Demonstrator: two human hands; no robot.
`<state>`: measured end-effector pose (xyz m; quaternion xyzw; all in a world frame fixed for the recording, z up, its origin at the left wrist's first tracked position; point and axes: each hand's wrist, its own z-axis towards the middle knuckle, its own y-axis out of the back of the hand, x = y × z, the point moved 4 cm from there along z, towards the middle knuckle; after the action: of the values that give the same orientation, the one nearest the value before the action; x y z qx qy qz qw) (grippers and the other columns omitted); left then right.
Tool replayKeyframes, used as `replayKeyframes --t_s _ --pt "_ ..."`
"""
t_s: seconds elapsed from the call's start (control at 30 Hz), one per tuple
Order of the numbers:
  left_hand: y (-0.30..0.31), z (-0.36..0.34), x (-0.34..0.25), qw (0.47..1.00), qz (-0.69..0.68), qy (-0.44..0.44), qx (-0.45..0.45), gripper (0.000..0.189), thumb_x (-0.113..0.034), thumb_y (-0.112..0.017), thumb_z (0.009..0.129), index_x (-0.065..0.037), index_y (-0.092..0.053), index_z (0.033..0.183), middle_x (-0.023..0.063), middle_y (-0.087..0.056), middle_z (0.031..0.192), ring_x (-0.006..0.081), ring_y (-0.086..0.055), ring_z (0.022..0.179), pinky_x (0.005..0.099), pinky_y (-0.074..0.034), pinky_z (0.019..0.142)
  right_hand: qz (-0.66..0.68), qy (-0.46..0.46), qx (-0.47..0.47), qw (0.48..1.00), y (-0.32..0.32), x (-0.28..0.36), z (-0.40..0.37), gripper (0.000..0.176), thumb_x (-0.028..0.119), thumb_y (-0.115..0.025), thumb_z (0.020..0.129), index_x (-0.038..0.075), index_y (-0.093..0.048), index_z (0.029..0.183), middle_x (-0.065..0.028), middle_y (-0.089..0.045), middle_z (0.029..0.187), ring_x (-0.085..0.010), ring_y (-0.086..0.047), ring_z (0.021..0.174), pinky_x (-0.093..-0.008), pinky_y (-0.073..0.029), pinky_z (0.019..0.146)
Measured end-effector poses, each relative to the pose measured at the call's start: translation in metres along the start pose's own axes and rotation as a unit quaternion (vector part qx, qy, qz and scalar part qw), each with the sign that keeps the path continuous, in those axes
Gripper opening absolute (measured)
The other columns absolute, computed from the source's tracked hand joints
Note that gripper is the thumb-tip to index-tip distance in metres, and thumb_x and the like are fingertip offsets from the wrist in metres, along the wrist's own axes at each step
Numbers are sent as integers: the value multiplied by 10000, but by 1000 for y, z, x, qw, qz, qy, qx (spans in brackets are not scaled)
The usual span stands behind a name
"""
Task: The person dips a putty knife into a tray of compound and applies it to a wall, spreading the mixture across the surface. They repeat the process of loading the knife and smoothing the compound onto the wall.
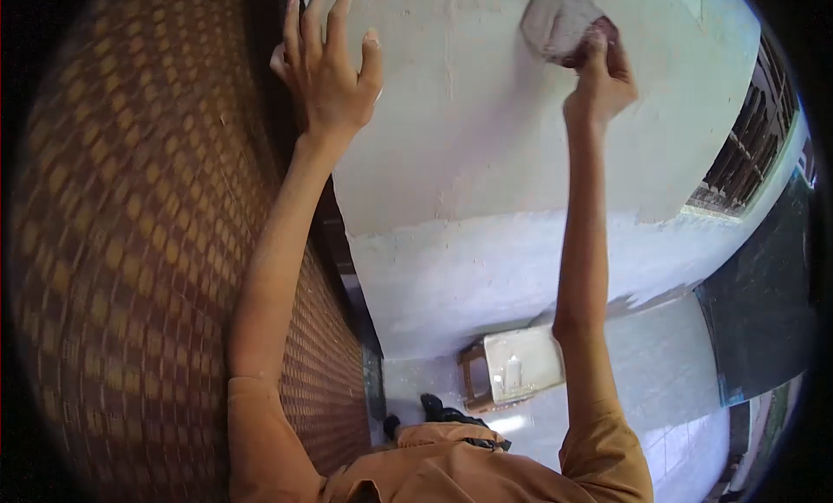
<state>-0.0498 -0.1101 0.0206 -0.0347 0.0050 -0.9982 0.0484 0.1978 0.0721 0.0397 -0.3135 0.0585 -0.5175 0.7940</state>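
Near the top of the view, my right hand (599,82) pinches a piece of sandpaper (560,26) with a dusty grey-white face and a dark red-brown side. It is held up at the pale, patchy wall (486,138), casting a soft shadow there. My left hand (330,69) is spread wide at the wall's left edge, fingers pointing up, beside the dark frame (291,26). White dust marks some of its fingertips. Nothing is in that hand.
A woven brown-and-yellow surface (139,208) fills the left side. Below, a stool (521,364) with a pale top stands on the shiny floor (651,355). On the right are a barred window opening (751,138) and a large dark panel (764,295).
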Motion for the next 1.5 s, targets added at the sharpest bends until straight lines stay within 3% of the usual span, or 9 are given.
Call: replayKeyframes --t_s 0.33,0.67,0.73,0.97,1.07,1.13,1.23,1.3,1.5 --pt "5 -113 -72 984 -62 123 110 502 -282 -474 939 -83 -405 1395 133 -346 1473 331 -248 1396 536 -189 1111 -128 -186 98 969 102 42 -101 234 82 -614 931 -41 -607 1131 -82 -688 926 -99 -633 740 -234 -527 631" --pt "77 -406 -228 851 -130 415 296 545 -325 -493 920 -7 -418 1356 194 -433 1359 371 -386 1267 448 -312 1047 -214 -445 242 835 347 51 -265 346 87 -644 902 -64 -574 1206 -145 -690 991 -154 -657 838 -278 -544 735" --pt "100 -475 -271 695 -146 641 290 555 -336 -494 925 -4 -414 1362 211 -439 1357 364 -408 1263 430 -324 1046 -354 -459 297 758 389 64 -300 307 127 -632 921 -47 -601 1171 -113 -696 985 -136 -642 878 -278 -521 789" --pt "156 -617 -400 381 -100 863 317 609 -350 -491 914 -2 -359 1396 214 -420 1399 317 -420 1280 393 -324 1057 -383 -509 398 661 537 82 -426 188 25 -582 883 -1 -691 1033 -145 -719 938 -216 -704 873 -297 -530 794" --pt "171 -703 -433 306 -98 885 336 623 -444 -507 894 -114 -339 1395 99 -399 1384 283 -433 1253 469 -352 1006 -373 -452 484 650 562 84 -461 192 14 -578 870 22 -699 1019 -166 -708 901 -275 -707 825 -320 -542 748" --pt "170 -716 -449 295 -106 893 322 592 -443 -507 903 -124 -346 1376 109 -391 1394 307 -421 1274 474 -349 1016 -354 -457 486 656 582 79 -486 209 -11 -566 850 39 -705 998 -176 -698 885 -314 -699 792 -351 -549 715" --pt "169 -737 -478 165 -138 952 220 618 -427 -487 938 -174 -243 1447 155 -319 1468 342 -377 1322 498 -326 1041 -337 -448 515 648 599 81 -514 218 -35 -558 833 33 -700 983 -167 -701 896 -308 -699 790 -368 -552 713" --pt "165 -744 -487 145 -134 963 183 624 -418 -481 942 -178 -224 1456 159 -292 1488 349 -373 1325 500 -320 1048 -332 -480 522 621 602 83 -525 197 0 -594 876 30 -696 1042 -135 -716 953 -213 -706 859 -298 -541 773" --pt "162 -751 -499 105 -147 980 81 687 -367 -490 939 -169 -114 1479 160 -218 1524 375 -368 1334 505 -310 1069 -333 -451 563 608 602 93 -538 191 -3 -601 864 34 -695 1026 -151 -708 921 -285 -706 833 -326 -551 732"
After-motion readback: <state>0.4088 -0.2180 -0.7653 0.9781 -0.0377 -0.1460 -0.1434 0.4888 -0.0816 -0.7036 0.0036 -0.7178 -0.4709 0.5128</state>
